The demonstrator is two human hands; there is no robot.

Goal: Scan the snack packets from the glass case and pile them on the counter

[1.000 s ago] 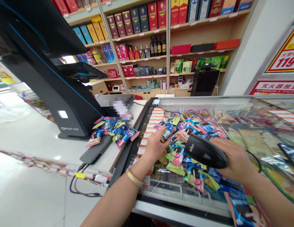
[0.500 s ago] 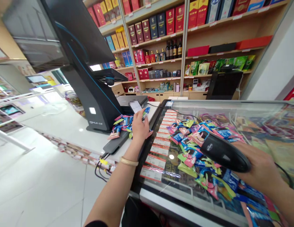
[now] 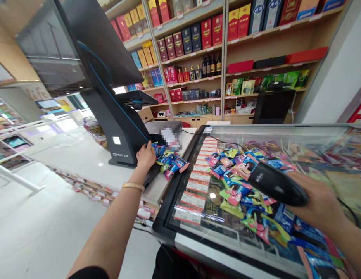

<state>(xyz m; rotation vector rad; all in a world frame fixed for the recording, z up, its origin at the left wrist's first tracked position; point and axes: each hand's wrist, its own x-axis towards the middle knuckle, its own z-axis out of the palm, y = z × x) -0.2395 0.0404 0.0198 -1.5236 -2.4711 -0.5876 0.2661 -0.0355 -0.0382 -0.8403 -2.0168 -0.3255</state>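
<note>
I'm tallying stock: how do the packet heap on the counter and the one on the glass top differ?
The counter heap is small; the glass heap spreads wider. The left hand is at the counter heap's edge, while the right hand holds a scanner above the glass heap. Both show blue, pink and yellow-green.

palm of left hand (image 3: 145, 155) was hidden, fingers of right hand (image 3: 320, 199) were partly behind black scanner (image 3: 276, 184), nearest snack packet (image 3: 320, 265) was cut by bottom edge, price labels (image 3: 194, 199) were illegible
</note>
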